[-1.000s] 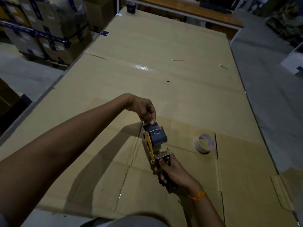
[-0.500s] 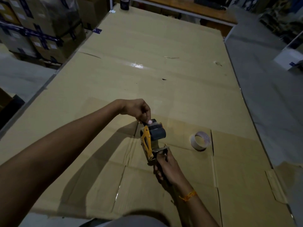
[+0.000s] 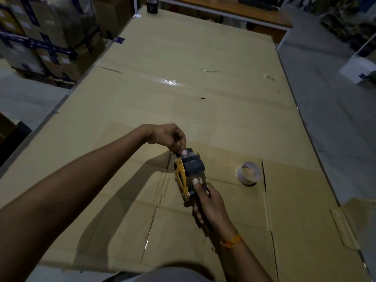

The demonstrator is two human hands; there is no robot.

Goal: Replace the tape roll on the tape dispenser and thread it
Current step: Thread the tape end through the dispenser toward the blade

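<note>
A yellow-framed tape dispenser (image 3: 181,178) is held just above the cardboard-covered table (image 3: 183,94), with a dark tape roll (image 3: 193,165) seated on its hub. My right hand (image 3: 210,202) grips the dispenser's handle, thumb pressed near the front plate. My left hand (image 3: 169,137) pinches the far top edge of the dark roll between thumb and fingers. An empty pale tape core (image 3: 249,173) lies on the cardboard to the right of the dispenser. The dispenser's blade end is hidden by my right hand.
Stacked cartons strapped with dark tape (image 3: 46,35) stand off the table's left side. Another dark tape roll (image 3: 152,6) sits at the table's far edge. A wooden bench (image 3: 234,9) runs behind it, and grey floor (image 3: 335,119) lies to the right.
My left thumb has slid from the near side to the far top of the roll. The dispenser has tilted a little, its roll end pointing further away. The pale core has stayed put.
</note>
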